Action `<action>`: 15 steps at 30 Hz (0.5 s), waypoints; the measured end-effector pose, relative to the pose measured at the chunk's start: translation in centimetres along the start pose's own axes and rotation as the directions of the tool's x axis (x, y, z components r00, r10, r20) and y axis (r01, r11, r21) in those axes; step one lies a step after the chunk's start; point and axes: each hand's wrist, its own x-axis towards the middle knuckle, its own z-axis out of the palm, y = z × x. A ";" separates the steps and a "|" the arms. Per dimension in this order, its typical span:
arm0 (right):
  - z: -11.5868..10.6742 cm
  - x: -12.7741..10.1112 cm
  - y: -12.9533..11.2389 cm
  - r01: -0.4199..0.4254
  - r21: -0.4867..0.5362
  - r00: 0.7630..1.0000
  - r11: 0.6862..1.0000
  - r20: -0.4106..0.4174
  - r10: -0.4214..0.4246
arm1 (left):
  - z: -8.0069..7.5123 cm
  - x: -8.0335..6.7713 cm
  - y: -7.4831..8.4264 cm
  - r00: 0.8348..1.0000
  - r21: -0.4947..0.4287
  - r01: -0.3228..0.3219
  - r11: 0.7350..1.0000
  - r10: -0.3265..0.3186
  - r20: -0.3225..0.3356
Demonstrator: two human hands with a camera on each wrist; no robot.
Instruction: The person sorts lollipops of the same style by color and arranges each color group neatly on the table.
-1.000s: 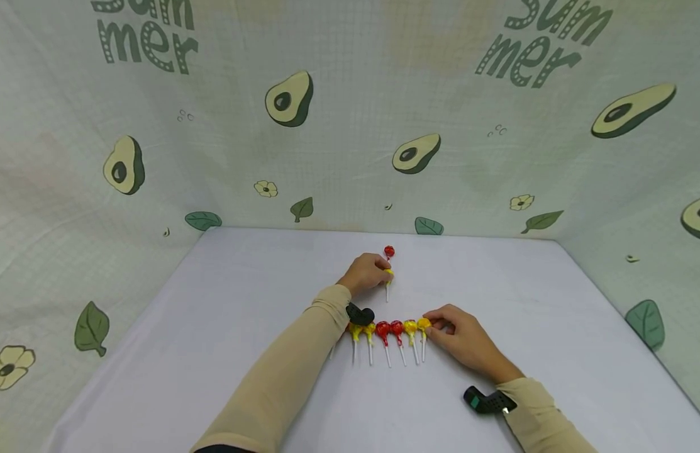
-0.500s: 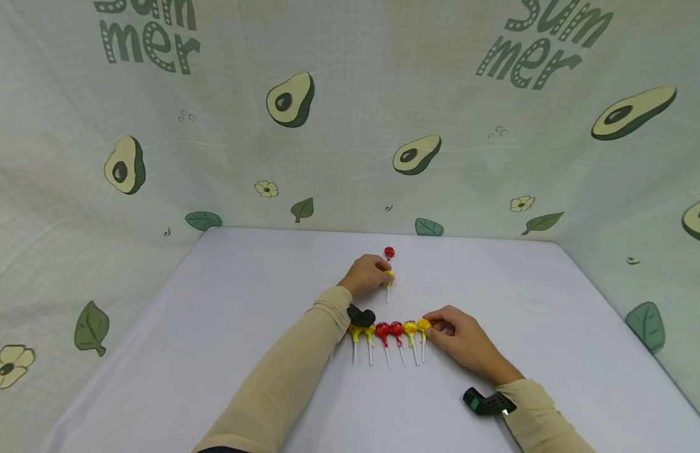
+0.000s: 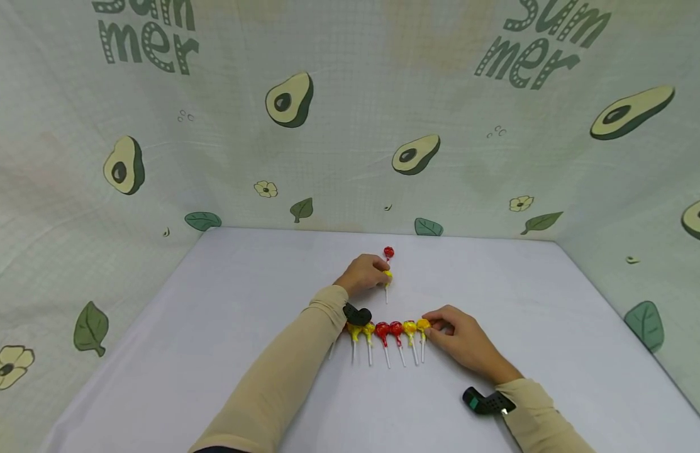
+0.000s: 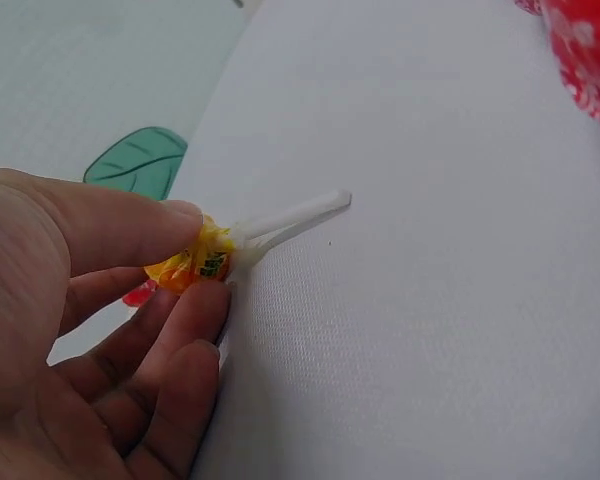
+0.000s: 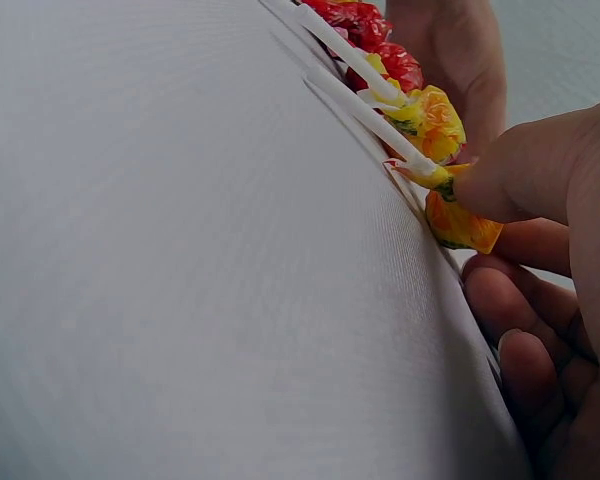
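My left hand [image 3: 365, 274] pinches the yellow head of a lollipop [image 3: 387, 277] between thumb and fingers, its white stick [image 4: 292, 217] pointing toward me just over the white table [image 3: 225, 327]. A red lollipop [image 3: 388, 253] lies just beyond that hand. Nearer me, a row of several red and yellow lollipops [image 3: 389, 330] lies side by side, sticks toward me. My right hand [image 3: 460, 336] touches the yellow lollipop [image 3: 422, 325] at the row's right end, a fingertip [image 5: 500, 185] on its wrapper [image 5: 458, 222].
Fabric walls printed with avocados and leaves [image 3: 350, 113] close the table on the back and both sides. A black wrist camera sits on each forearm [image 3: 358, 313] [image 3: 485, 401].
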 end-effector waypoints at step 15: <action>0.0 0.1 0.1 0.008 -0.009 1.000 1.000 0.002 -0.008 | 0.2 0.4 -0.1 1.000 0.020 -0.005 1.000 0.005 0.000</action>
